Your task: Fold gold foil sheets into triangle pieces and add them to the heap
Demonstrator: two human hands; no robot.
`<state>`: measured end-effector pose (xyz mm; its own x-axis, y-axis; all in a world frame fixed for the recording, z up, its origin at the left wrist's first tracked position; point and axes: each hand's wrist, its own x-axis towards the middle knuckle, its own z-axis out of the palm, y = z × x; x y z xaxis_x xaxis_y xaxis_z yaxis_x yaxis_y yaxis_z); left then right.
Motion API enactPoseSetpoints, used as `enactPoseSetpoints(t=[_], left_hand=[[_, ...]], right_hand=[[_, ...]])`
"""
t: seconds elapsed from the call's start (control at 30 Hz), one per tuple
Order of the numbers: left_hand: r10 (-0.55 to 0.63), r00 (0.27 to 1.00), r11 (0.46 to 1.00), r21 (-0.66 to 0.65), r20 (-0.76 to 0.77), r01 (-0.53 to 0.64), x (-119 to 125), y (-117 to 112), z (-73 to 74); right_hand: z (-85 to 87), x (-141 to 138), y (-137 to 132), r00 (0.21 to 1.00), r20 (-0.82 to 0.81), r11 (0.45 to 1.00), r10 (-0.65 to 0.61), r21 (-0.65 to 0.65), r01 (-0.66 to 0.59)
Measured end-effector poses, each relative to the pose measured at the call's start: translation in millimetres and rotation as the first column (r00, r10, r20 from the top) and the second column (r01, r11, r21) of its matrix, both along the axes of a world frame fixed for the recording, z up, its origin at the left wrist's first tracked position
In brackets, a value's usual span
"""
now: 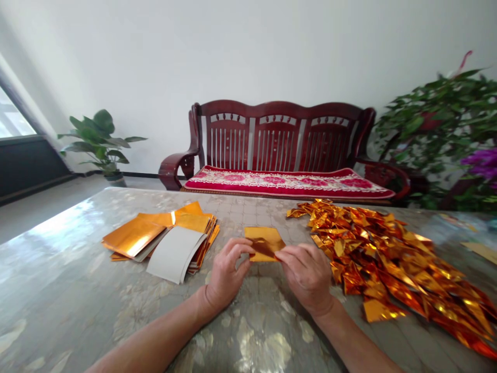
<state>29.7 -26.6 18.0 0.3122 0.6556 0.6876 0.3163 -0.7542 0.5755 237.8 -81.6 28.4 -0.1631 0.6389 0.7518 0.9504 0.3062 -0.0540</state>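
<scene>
We pinch a sheet [265, 235] from both sides: our left hand [230, 269] has thumb and fingertips closed on its left edge, our right hand [308, 277] likewise on its right. The stack [176, 254] lies left of our grip; the foil heap [373, 243], right.

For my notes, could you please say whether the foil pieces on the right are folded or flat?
Folded: the foil pieces show creases and angled, raised shapes.

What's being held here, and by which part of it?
A gold foil sheet: left hand at its left edge, right hand near its lower right corner.
</scene>
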Motion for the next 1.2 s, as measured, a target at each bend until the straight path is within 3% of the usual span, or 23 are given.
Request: enactPoseSetpoints(t=[0.07, 0.17, 0.33, 0.5, 0.63, 0.77, 1.03, 1.2], left_hand=[[0.080, 0.975, 0.993, 0.099, -0.206, -0.061, -3, 3, -2.2], [0.124, 0.894, 0.976, 0.216, -0.431, -0.031, -5, 9, -6.7], [0.104, 0.798, 0.973, 0.225, -0.594, 0.040, 0, 14, -14.1], [0.061, 0.770, 0.992, 0.127, -0.635, 0.026, 0, 14, -12.2], [0.001, 0.765, 1.000, 0.016, -0.644, 0.013, -2, 13, -7.5], [-0.025, 0.767, 0.997, -0.076, -0.641, -0.031, -2, 14, -6.1], [-0.087, 0.805, 0.938, -0.321, -0.587, -0.132, 3, 22, -5.5], [-0.067, 0.804, 0.916, -0.356, -0.591, -0.185, 2, 24, -3.9]], right_hand=[[-2.1, 3, 1, 0.997, 0.066, 0.999, -0.034, -0.016, 0.035], [-9.1, 4, 5, 0.995, 0.099, 0.999, -0.020, -0.041, 0.025], [-20.7, 1, 8, 0.994, 0.101, 0.989, 0.031, -0.145, -0.016], [-23.8, 4, 5, 0.996, 0.052, 0.955, 0.072, -0.291, -0.054], [-24.5, 6, 4, 0.993, -0.052, 0.934, 0.110, -0.337, -0.122], [-25.2, 7, 8, 0.993, -0.093, 0.913, 0.071, -0.394, -0.102], [-23.5, 7, 21, 0.993, -0.118, 0.834, -0.014, -0.550, -0.054], [-20.9, 8, 25, 0.990, -0.142, 0.806, -0.021, -0.588, -0.067]])
